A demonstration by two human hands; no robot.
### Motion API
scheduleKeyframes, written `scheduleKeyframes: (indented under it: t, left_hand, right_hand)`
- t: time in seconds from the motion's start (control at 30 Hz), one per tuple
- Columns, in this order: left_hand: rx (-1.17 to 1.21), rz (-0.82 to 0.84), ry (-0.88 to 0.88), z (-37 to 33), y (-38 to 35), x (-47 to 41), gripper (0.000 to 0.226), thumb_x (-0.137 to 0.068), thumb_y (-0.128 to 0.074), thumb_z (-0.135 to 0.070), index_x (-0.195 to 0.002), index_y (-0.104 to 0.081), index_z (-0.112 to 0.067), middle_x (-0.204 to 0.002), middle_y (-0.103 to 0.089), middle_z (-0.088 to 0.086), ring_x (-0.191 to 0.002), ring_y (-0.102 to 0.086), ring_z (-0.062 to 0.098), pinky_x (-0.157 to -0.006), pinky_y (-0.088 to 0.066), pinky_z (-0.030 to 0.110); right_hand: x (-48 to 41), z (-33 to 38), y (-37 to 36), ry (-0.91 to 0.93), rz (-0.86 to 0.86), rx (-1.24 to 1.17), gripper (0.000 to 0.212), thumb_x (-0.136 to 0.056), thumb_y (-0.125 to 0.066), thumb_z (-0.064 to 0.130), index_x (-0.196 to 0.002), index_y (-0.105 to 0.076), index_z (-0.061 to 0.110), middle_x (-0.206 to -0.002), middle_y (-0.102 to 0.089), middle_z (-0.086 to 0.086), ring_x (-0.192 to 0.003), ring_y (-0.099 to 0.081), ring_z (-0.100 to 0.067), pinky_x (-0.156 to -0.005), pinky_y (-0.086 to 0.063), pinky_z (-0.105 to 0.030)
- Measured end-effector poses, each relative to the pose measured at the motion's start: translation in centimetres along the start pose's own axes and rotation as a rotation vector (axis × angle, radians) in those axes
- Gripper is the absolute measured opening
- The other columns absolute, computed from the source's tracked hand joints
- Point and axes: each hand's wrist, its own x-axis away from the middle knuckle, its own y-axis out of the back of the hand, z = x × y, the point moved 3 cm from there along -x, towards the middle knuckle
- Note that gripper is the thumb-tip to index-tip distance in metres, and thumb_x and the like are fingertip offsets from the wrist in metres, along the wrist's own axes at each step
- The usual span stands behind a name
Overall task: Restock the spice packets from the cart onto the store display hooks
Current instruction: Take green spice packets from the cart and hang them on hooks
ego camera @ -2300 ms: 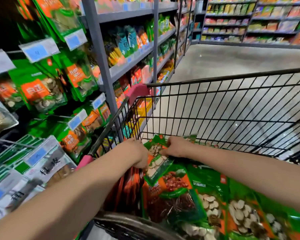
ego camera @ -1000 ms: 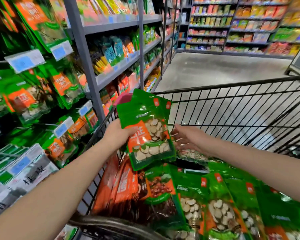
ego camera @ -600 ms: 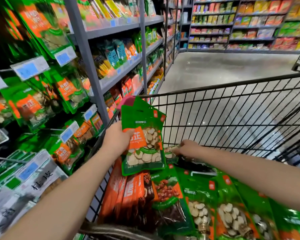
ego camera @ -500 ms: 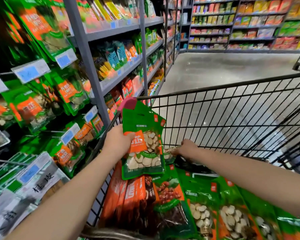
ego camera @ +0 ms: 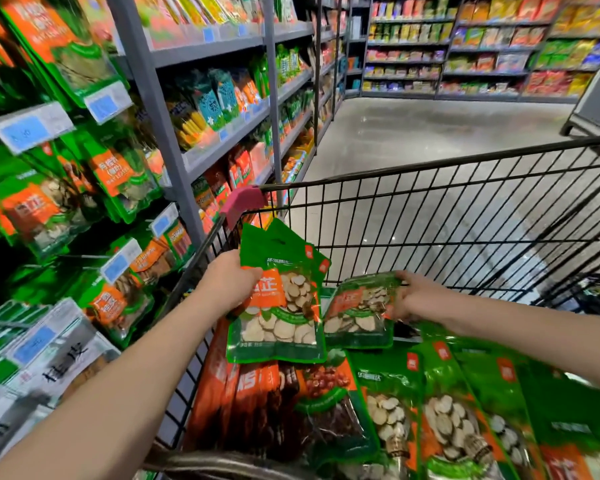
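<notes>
The left grip (ego camera: pixel 230 286) pinched an upright packet stack (ego camera: pixel 282 317), nearer the display (ego camera: pixel 118 174) on its left; the right grip (ego camera: pixel 419 300) held another packet (ego camera: pixel 359 311), tilted, just right of the stack.

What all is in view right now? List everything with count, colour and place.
Cart: one, black wire with pink corner, centre of view.
Held packets: small stack, count unclear, green with orange labels, above the cart.
Single packet: one, green and orange, beside the stack.
Cart packets: many, mostly green, some orange-red, lying in the cart.
Hanging packets: many, green, at left.
Price tags: several, blue and white, among hanging packets.
Left hand: grips held packets.
Right hand: pinches single packet.
</notes>
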Motion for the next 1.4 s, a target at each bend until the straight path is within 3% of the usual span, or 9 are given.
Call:
scheduleKeyframes:
  t: [0.1, 0.27, 0.73, 0.93, 1.0, 1.13, 1.23, 1.3, 1.4]
  left_hand:
    - [0.106, 0.079, 0.016, 0.2, -0.7, 0.4, 0.018, -0.096, -0.058, -0.017, -0.107, -0.059, -0.003, -0.081, -0.062, 0.008, -0.066, -0.057, 0.02, -0.064, -0.046, 0.03]
    - [0.199, 0.158, 0.035, 0.3, -1.4, 1.2, 0.021, -0.097, -0.057, -0.02, -0.076, -0.056, -0.014, -0.072, -0.064, 0.006, -0.06, -0.057, 0.018, -0.064, -0.048, 0.03]
    - [0.836, 0.182, -0.06, -3.5, 0.2, 2.9, 0.019, -0.099, -0.049, -0.023, -0.111, -0.061, -0.013, -0.092, -0.075, 0.006, -0.077, -0.071, 0.021, -0.071, -0.055, 0.036]
    - [1.087, 0.185, -0.11, -5.6, 0.8, 6.7, 0.021, -0.101, -0.041, -0.018, -0.106, -0.057, -0.007, -0.075, -0.073, 0.007, -0.053, -0.067, 0.013, -0.041, -0.049, 0.02]
    - [1.131, 0.185, -0.121, -6.2, 1.2, 7.9, 0.024, -0.1, -0.042, -0.019, -0.113, -0.057, -0.006, -0.087, -0.074, 0.01, -0.067, -0.071, 0.017, -0.054, -0.058, 0.028]
    - [1.099, 0.1, -0.148, -6.9, 2.9, 9.9, 0.031, -0.098, -0.048, -0.023, -0.123, -0.055, -0.007, -0.113, -0.068, 0.016, -0.087, -0.068, 0.024, -0.079, -0.058, 0.039]
    - [1.057, -0.018, -0.164, -6.7, 5.3, 11.2, 0.019, -0.098, -0.052, -0.025, -0.111, -0.059, -0.012, -0.102, -0.068, 0.015, -0.083, -0.064, 0.028, -0.09, -0.049, 0.055]
    - [0.992, -0.113, -0.2, -6.3, 7.3, 12.0, 0.018, -0.098, -0.052, -0.025, -0.105, -0.059, -0.011, -0.088, -0.065, 0.014, -0.071, -0.059, 0.027, -0.079, -0.051, 0.053]
    - [0.92, -0.229, -0.232, -5.1, 10.2, 12.8, 0.016, -0.1, -0.05, -0.025, -0.098, -0.06, -0.012, -0.073, -0.066, 0.005, -0.059, -0.059, 0.018, -0.063, -0.05, 0.032]
  right_hand:
    - [0.1, -0.9, 1.7, 0.046, -0.004, -0.029, 0.097, -0.079, -0.067, -0.009, -0.153, -0.008, 0.011, -0.072, -0.054, -0.007, -0.063, -0.053, -0.016, -0.054, -0.043, -0.021]
    - [-0.8, -0.5, 2.2, 0.123, -0.017, -0.097, 0.103, -0.08, -0.068, -0.007, -0.154, 0.0, 0.017, -0.071, -0.054, -0.007, -0.061, -0.052, -0.016, -0.053, -0.043, -0.024]
    - [5.5, 9.2, 6.2, 0.506, 0.18, -0.334, 0.088, -0.082, -0.05, -0.023, -0.145, -0.029, 0.034, -0.062, -0.049, 0.002, -0.059, -0.056, -0.011, -0.064, -0.053, -0.026]
    - [10.3, 11.0, 7.5, 0.575, 0.187, -0.421, 0.083, -0.084, -0.047, -0.022, -0.143, -0.035, 0.035, -0.076, -0.049, -0.014, -0.06, -0.055, -0.014, -0.055, -0.048, -0.021]
    - [11.4, 11.9, 6.9, 0.609, 0.225, -0.454, 0.084, -0.082, -0.052, -0.021, -0.145, -0.032, 0.032, -0.08, -0.051, -0.015, -0.064, -0.058, -0.016, -0.054, -0.049, -0.022]
    - [12.8, 14.1, 4.6, 0.657, 0.317, -0.497, 0.074, -0.063, -0.07, -0.005, -0.127, -0.053, 0.027, -0.105, -0.051, -0.018, -0.087, -0.05, -0.028, -0.066, -0.042, -0.029]
    - [13.8, 15.7, 2.6, 0.63, 0.254, -0.534, 0.031, -0.083, -0.059, -0.002, -0.107, -0.063, 0.017, -0.093, -0.064, -0.01, -0.076, -0.058, -0.015, -0.063, -0.039, -0.025]
    - [14.3, 16.4, 0.9, 0.564, 0.214, -0.563, 0.016, -0.097, -0.046, 0.016, -0.095, -0.061, 0.015, -0.076, -0.063, 0.001, -0.063, -0.055, -0.008, -0.065, -0.038, -0.028]
    - [14.3, 18.0, -1.2, 0.53, 0.199, -0.531, 0.037, -0.094, -0.04, 0.053, -0.097, -0.058, 0.02, -0.095, -0.052, -0.007, -0.084, -0.05, -0.02, -0.071, -0.038, -0.033]
